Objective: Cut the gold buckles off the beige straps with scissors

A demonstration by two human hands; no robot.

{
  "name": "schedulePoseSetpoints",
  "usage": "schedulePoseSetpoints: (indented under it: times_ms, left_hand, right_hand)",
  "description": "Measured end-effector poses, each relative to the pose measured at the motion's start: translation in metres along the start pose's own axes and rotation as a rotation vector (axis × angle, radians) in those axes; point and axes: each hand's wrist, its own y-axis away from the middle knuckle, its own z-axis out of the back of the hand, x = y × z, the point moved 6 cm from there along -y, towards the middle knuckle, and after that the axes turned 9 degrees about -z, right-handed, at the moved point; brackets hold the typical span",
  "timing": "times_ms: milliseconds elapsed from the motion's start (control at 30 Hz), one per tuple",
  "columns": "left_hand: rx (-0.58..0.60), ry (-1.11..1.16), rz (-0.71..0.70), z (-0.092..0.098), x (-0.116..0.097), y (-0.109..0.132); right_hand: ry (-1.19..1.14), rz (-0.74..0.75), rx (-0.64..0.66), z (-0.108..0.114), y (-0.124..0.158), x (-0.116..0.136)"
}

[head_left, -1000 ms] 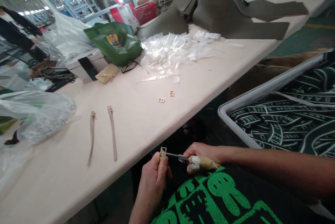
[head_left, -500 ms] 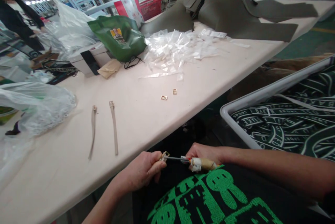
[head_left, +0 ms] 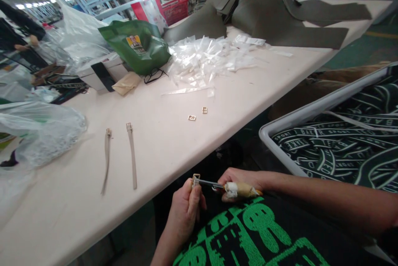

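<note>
A small gold buckle [head_left: 195,178] is pinched between the thumb and fingers of my left hand [head_left: 185,208], just off the table's front edge. Its frame sticks up above my thumb. My right hand [head_left: 236,179] is closed on a screwdriver-like tool [head_left: 241,189] with a thin metal shaft and a tape-wrapped handle. The tool's tip meets the buckle; the exact contact is too small to make out. On the table lie two loose gold buckles, one flat buckle [head_left: 192,117] and another buckle [head_left: 204,110], and two narrow beige straps with buckles, a left strap [head_left: 106,160] and a right strap [head_left: 132,158].
The pale table [head_left: 161,146] slopes across the view. On it are clear plastic pieces [head_left: 202,59], a green bag [head_left: 137,46], glasses [head_left: 155,76], dark sheets [head_left: 264,13] and a plastic bag [head_left: 46,129]. A bin [head_left: 265,133] of lettered straps stands right. Two people are behind.
My left hand has turned more upright, so the buckle now points up above the thumb. The tool stays against it, tilted slightly differently. The whole view has shifted a little.
</note>
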Motion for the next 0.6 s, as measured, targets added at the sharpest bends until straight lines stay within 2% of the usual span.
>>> schedulePoseSetpoints:
  times_ms: [133, 267, 467, 600]
  left_hand:
    - [-0.053, -0.074, 0.004, 0.007, -0.009, 0.006]
    - [-0.118, -0.071, 0.001, 0.003, -0.008, 0.011]
    - [-0.154, -0.011, 0.005, -0.001, -0.003, 0.011]
    - [-0.167, 0.017, 0.004, -0.002, -0.002, 0.010]
  right_hand:
    - [0.164, -0.023, -0.075, 0.001, 0.004, 0.005]
    - [0.177, -0.010, -0.062, 0.000, 0.005, 0.008]
    - [-0.023, -0.023, 0.008, -0.010, -0.002, -0.005]
    - [-0.185, -0.041, -0.023, -0.018, -0.010, -0.018]
